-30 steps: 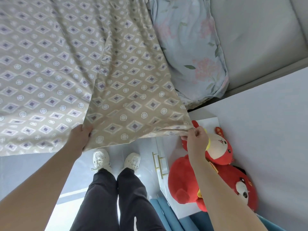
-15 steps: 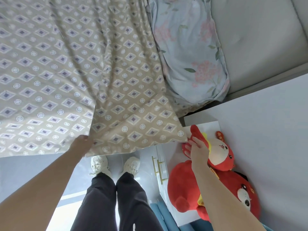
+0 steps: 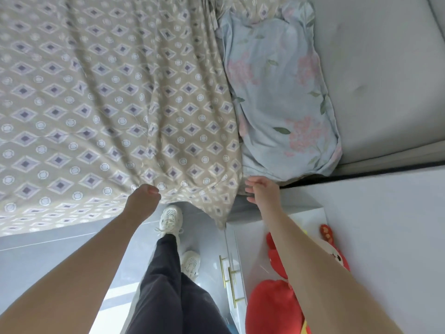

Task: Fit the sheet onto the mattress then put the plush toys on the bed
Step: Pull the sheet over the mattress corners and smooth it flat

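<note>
Sheet (image 3: 96,104) held at its near edge by left hand (image 3: 144,198); right hand (image 3: 263,192) free

Obs. 1, left of the left hand: the beige sheet with diamond and ring print lies spread over the bed. Its near edge hangs down over the bed side toward the grey floor (image 3: 48,256).

Obs. 2, left hand: fingers curled tight into the sheet's near edge, thumb on top. Folds in the cloth fan out from the grip, up and away from the hand.

Obs. 3, between the hands: a loose corner of the sheet droops in a point, not tucked. Below it are pale shoes (image 3: 169,219) and dark trousers (image 3: 166,285).

Obs. 4, right hand: fingers spread and relaxed, holding nothing, just right of the hanging corner. Contact with the cloth cannot be judged.

Obs. 5, beyond the right hand: a blue floral pillow (image 3: 281,97) lies beside the sheet's right border, against a grey padded headboard (image 3: 385,80).

Obs. 6, below the right forearm: red plush toys (image 3: 272,307) lie on a white nightstand (image 3: 310,215) with gold handles, off the bed, partly hidden by the forearm.
</note>
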The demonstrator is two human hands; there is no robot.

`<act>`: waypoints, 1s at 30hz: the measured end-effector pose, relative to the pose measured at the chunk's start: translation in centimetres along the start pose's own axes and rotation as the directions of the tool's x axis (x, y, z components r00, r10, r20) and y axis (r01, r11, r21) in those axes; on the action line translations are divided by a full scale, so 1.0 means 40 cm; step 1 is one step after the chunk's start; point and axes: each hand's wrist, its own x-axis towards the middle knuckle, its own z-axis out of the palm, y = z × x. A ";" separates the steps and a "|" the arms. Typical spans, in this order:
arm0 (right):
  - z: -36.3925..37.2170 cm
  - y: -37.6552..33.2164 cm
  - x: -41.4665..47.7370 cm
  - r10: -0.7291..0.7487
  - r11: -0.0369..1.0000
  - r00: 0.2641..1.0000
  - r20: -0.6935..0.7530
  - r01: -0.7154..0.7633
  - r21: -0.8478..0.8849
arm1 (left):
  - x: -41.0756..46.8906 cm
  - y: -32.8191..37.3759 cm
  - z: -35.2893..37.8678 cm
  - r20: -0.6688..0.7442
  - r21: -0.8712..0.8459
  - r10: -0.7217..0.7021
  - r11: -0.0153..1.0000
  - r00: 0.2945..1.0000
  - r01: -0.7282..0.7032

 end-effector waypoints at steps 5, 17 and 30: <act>0.117 -0.105 0.166 0.004 0.998 1.000 0.016 -0.003 -0.070 | 0.165 0.102 -0.032 0.027 -0.004 0.004 1.000 1.000 -0.004; 0.239 -0.152 0.488 0.132 0.861 0.991 -0.004 -0.116 -0.496 | 0.478 0.146 -0.077 -0.212 -0.147 -0.068 0.988 0.975 0.037; 0.153 -0.078 0.481 -0.272 0.867 0.946 -0.179 0.160 -0.472 | 0.383 0.067 0.004 -0.219 -0.262 -0.005 0.963 0.976 -0.054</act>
